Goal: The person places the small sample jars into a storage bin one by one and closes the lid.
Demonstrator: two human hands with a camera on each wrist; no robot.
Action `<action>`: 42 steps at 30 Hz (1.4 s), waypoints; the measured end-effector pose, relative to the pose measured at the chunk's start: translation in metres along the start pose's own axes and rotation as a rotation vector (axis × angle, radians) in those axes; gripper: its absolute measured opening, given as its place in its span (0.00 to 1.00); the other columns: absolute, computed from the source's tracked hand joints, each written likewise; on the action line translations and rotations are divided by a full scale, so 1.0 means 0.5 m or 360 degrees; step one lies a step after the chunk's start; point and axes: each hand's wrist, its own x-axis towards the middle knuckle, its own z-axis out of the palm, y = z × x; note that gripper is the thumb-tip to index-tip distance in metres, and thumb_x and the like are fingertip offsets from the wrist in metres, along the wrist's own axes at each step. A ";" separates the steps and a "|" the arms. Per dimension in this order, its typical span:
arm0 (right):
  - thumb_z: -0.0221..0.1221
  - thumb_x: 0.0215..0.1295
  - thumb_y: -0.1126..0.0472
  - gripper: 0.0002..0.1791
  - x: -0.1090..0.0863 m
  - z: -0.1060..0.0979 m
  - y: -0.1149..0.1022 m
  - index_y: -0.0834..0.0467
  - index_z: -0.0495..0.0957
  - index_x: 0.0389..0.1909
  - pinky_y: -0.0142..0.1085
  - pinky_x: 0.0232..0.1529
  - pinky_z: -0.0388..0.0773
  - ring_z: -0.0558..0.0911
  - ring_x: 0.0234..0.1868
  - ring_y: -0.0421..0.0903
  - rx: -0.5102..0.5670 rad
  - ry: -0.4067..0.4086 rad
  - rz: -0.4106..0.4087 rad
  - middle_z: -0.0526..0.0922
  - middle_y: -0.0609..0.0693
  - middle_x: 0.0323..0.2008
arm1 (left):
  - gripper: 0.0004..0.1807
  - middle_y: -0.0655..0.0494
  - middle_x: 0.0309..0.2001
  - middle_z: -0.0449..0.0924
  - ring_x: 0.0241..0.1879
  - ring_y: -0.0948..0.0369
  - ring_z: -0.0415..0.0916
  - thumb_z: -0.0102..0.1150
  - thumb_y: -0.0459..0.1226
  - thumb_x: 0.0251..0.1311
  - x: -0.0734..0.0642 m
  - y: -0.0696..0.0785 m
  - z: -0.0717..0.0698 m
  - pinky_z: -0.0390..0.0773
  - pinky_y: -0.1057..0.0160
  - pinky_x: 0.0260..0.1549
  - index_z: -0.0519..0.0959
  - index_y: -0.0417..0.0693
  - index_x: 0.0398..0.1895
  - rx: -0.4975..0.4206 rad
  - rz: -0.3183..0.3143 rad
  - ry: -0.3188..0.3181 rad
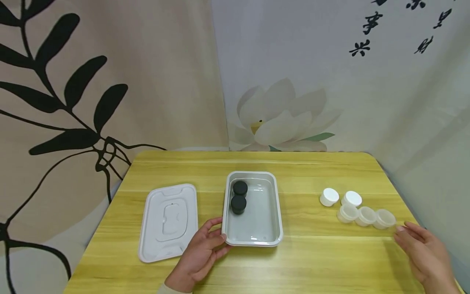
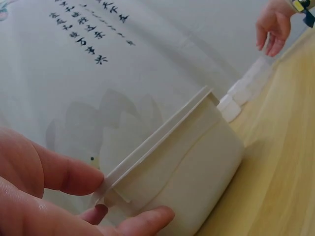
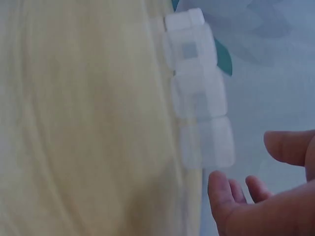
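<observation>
A white rectangular plastic box [image 1: 261, 228] stands on the table with two black round-topped jars [image 1: 240, 188] in its upper left part. At its lower left corner my left hand [image 1: 200, 253] grips the rim; in the left wrist view the thumb and fingers [image 2: 69, 172] are on the rim and outer wall. My right hand [image 1: 422, 253] hovers at the right, fingers loosely bent around nothing. Just left of its fingertips are three translucent lidded jars [image 1: 384, 219] in a slanting row. Two jars with opaque white lids [image 1: 329, 196] stand behind them.
A white lid [image 1: 169, 224] with a raised centre panel lies left of the box, partly behind my left hand. The wooden table [image 1: 312, 265] ends at curtains printed with leaves, a flower and characters. The translucent jars sit near the table's right edge.
</observation>
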 end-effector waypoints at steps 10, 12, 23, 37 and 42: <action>0.64 0.73 0.46 0.35 0.043 -0.009 0.023 0.35 0.57 0.74 0.20 0.43 0.81 0.79 0.35 0.24 -0.0097 0.0123 0.0185 0.68 0.38 0.53 | 0.33 0.38 0.65 0.72 0.57 0.53 0.80 0.51 0.26 0.74 0.002 0.001 0.004 0.82 0.56 0.58 0.54 0.36 0.78 0.0012 -0.0001 0.0004; 0.65 0.72 0.45 0.40 0.049 -0.010 0.023 0.37 0.55 0.77 0.19 0.43 0.80 0.79 0.36 0.23 -0.0105 0.0070 0.0131 0.67 0.36 0.54 | 0.33 0.38 0.65 0.72 0.57 0.53 0.81 0.52 0.27 0.74 0.001 0.001 0.004 0.82 0.56 0.58 0.54 0.36 0.78 0.0017 -0.0004 0.0014; 0.60 0.77 0.64 0.22 0.062 -0.010 0.033 0.40 0.67 0.62 0.20 0.42 0.80 0.81 0.43 0.23 0.0196 -0.0348 -0.0194 0.78 0.24 0.44 | 0.33 0.38 0.64 0.73 0.55 0.53 0.82 0.52 0.28 0.75 0.000 0.002 0.003 0.82 0.56 0.58 0.54 0.36 0.79 0.0038 -0.0011 0.0002; 0.59 0.77 0.68 0.22 0.076 0.007 0.047 0.44 0.66 0.63 0.18 0.45 0.79 0.77 0.47 0.22 0.0137 -0.0470 -0.0340 0.78 0.26 0.45 | 0.32 0.40 0.62 0.74 0.55 0.55 0.81 0.51 0.27 0.74 0.002 0.004 0.004 0.82 0.57 0.56 0.56 0.36 0.77 0.0032 -0.0011 -0.0001; 0.56 0.79 0.66 0.20 0.072 0.002 0.037 0.42 0.66 0.62 0.17 0.45 0.78 0.76 0.47 0.21 0.0111 -0.0515 -0.0364 0.77 0.25 0.46 | 0.32 0.40 0.62 0.74 0.55 0.55 0.81 0.51 0.26 0.73 0.002 0.005 0.003 0.82 0.57 0.57 0.55 0.36 0.77 0.0028 -0.0003 0.0002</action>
